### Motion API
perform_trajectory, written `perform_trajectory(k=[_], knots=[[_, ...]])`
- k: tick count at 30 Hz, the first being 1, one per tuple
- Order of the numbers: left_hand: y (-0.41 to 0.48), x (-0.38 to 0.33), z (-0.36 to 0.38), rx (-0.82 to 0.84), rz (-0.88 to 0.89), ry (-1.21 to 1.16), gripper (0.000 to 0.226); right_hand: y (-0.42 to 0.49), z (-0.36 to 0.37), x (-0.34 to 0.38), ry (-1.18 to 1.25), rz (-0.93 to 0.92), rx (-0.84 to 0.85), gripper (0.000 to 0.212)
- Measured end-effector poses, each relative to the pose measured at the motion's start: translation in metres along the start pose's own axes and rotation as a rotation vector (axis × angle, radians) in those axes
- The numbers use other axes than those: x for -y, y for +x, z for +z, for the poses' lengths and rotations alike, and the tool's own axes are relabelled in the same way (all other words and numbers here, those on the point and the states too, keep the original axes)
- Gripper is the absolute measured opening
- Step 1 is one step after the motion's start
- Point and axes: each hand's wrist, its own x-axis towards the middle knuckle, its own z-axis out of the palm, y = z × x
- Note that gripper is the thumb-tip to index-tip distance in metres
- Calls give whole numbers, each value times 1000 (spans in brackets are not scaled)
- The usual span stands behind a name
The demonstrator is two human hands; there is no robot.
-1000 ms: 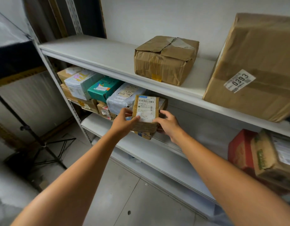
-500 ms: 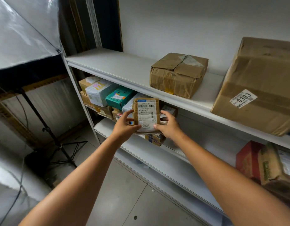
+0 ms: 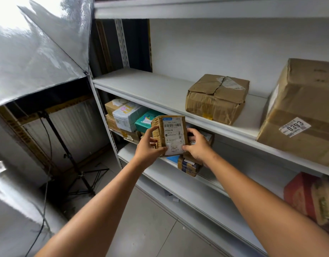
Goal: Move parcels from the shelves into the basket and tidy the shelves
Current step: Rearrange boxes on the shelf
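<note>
A small brown parcel (image 3: 171, 132) with a white barcode label stands upright in front of the middle shelf. My left hand (image 3: 149, 147) grips its left side and my right hand (image 3: 197, 145) grips its right side. Behind it on the middle shelf (image 3: 224, 184) lie a white-wrapped parcel (image 3: 126, 115), a teal box (image 3: 144, 121) and brown boxes (image 3: 113, 106). A small taped box (image 3: 189, 166) sits below my right hand. No basket is in view.
The upper shelf (image 3: 150, 88) carries a crumpled brown box (image 3: 215, 99) and a large carton (image 3: 304, 112) labelled 0393. A red box (image 3: 300, 193) sits at the right on the middle shelf. A softbox on a light stand (image 3: 67, 154) is at the left.
Both hands have lifted the labelled parcel slightly up and away from the stack. The view has tilted upward, showing more of the upper shelves.
</note>
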Motion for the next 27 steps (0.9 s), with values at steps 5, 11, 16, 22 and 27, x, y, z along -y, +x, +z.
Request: perform_trajectory(k=[5,11,16,22,27], knots=[[-1,-1,-8,5,7,20,79,3,3,5,-4,-8,32,72],[-1,-8,-14,-3,6,38,77,9,9,7,9,7,45,74],[3,-10,-26,-10,10,-1,76,9,15,14,35,-6,48,73],[8,-9,-37,-14,-79,-181,71,0,31,22,-10,-140,-30,71],[12,-8,-45,17,-175,-305,69,-4,41,24,-39,-258,-92,69]])
